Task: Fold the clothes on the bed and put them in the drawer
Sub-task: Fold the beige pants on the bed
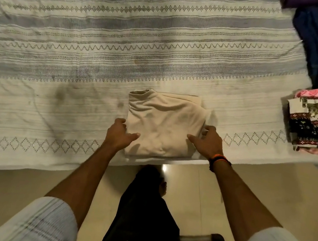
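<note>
Folded beige shirt (163, 124), soft knit, near-square, collar pointing away; left hand (120, 133) and right hand (208, 141) grip its sides.

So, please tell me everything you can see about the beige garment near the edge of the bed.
The beige garment is folded into a compact, roughly square bundle of soft, slightly wrinkled cloth, with a collar-like opening at its far left corner. It lies flat on the striped bedspread, close to the near edge. The left hand and right hand hold its near corners, thumbs on top.
</note>
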The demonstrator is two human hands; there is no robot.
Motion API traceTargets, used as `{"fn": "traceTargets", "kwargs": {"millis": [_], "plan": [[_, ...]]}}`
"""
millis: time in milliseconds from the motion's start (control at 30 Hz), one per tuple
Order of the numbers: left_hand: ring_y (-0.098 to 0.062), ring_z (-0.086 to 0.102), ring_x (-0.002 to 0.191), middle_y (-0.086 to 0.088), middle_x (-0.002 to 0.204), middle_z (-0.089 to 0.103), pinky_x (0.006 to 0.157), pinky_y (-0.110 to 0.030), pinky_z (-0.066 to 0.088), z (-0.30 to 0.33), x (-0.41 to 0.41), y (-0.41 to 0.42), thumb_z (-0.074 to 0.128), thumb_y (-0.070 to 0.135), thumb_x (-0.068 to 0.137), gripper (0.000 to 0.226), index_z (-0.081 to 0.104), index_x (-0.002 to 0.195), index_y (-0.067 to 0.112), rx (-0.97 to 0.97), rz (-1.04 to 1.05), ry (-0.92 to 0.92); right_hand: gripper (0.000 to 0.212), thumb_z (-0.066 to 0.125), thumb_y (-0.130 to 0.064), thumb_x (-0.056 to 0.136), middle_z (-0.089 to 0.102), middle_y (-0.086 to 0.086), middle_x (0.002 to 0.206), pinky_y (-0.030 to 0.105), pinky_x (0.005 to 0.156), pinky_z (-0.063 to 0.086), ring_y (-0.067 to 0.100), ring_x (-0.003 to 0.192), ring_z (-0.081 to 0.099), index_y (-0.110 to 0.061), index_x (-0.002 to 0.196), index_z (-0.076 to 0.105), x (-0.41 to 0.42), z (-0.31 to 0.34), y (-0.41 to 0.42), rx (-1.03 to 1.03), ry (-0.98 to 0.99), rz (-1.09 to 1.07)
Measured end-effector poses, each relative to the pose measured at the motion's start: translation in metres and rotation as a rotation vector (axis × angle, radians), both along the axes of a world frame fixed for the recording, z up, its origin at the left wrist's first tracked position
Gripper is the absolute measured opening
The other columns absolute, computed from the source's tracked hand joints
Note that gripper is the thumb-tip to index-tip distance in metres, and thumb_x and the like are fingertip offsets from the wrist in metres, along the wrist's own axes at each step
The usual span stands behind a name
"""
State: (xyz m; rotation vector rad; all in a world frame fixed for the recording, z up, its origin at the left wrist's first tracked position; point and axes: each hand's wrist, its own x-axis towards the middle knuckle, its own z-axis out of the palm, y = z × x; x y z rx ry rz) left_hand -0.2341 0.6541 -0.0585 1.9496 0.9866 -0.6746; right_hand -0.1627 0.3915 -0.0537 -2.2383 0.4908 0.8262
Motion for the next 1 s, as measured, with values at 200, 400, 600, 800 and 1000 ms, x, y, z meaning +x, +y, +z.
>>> {"fn": "traceTargets", "kwargs": {"millis": [200,400,600,800,1000], "plan": [[-0.021,0.066,0.102,-0.001,0.117,0.069,0.091,-0.038,0.055,-0.035,0.007,0.007,0.090,0.063,0.037,0.103,0.063,0.120,0.009,-0.143,0.243,0.048,0.090,0.087,-0.043,0.067,0.054,0.011,0.137,0.043,0.104,0.046,0.030,0.123,0.053,-0.007,0.137,0.045,0.004,-0.032,0.008,0.070,0.146,-0.150],[-0.024,0.065,0.103,-0.006,0.112,0.071,0.093,-0.043,0.055,-0.041,0.018,0.001,0.091,0.030,0.064,0.057,0.070,0.113,0.009,-0.230,0.351,0.012,0.082,0.089,-0.043,0.065,0.062,0.004,0.125,0.035,0.092,0.049,0.024,0.109,0.058,-0.011,0.133,0.056,0.008,-0.046,0.016,0.171,0.131,-0.293],[-0.023,0.059,0.111,-0.001,0.124,0.064,0.098,-0.040,0.050,-0.038,0.022,-0.007,0.086,0.025,0.073,0.066,0.057,0.132,0.014,-0.239,0.270,-0.078,0.089,0.086,-0.053,0.054,0.065,0.005,0.125,0.047,0.099,0.050,0.028,0.114,0.060,-0.016,0.129,0.058,0.009,-0.049,0.019,0.202,0.084,-0.266],[-0.022,0.057,0.117,-0.003,0.131,0.060,0.104,-0.041,0.047,-0.003,0.027,-0.015,0.077,0.009,0.080,0.066,0.051,0.140,0.013,-0.274,0.246,-0.205,0.078,0.082,-0.047,0.065,0.064,0.002,0.127,0.048,0.102,0.048,0.025,0.116,0.060,-0.018,0.133,0.056,0.007,-0.016,0.020,0.269,-0.022,-0.217],[-0.023,0.060,0.115,-0.003,0.127,0.063,0.102,-0.047,0.048,0.061,0.023,-0.025,0.076,0.009,0.078,0.061,0.055,0.135,0.014,-0.286,0.212,-0.259,0.053,0.081,-0.026,0.079,0.068,0.000,0.117,0.040,0.095,0.052,0.022,0.111,0.063,-0.016,0.127,0.061,-0.003,0.052,0.010,0.332,-0.107,-0.219]]}}
